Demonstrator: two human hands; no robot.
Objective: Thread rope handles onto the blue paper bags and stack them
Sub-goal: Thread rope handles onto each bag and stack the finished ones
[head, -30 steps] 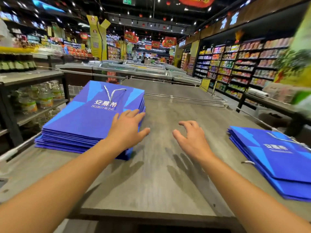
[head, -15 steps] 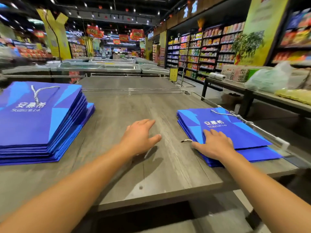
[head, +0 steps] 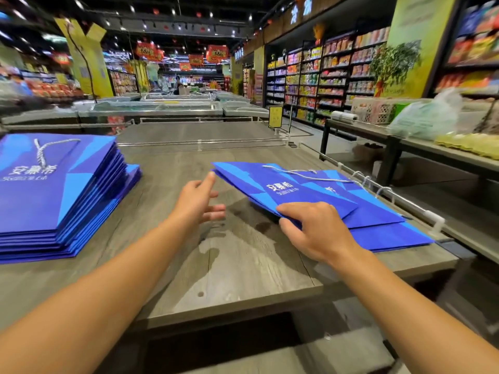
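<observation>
A tall stack of flat blue paper bags (head: 54, 195) with a white rope handle on top lies at the left of the grey wooden table (head: 237, 271). A smaller pile of blue bags (head: 378, 220) lies at the right. My right hand (head: 313, 228) pinches the near corner of the top blue bag (head: 283, 190) and lifts it off that pile, tilted. A white rope handle (head: 305, 174) lies across its far end. My left hand (head: 199, 201) hovers over the table with fingers spread, just left of the lifted bag and not touching it.
A metal rail with clear clips (head: 405, 201) runs along the table's right edge, loose rope ends lying against it. A second table (head: 442, 155) with a plastic bag stands to the right. Freezer chests (head: 162, 109) and stocked shelves (head: 324, 76) lie beyond.
My right hand went from resting on the right pile to pinching and lifting its top bag toward the middle. My left hand rose from the table and spread open.
</observation>
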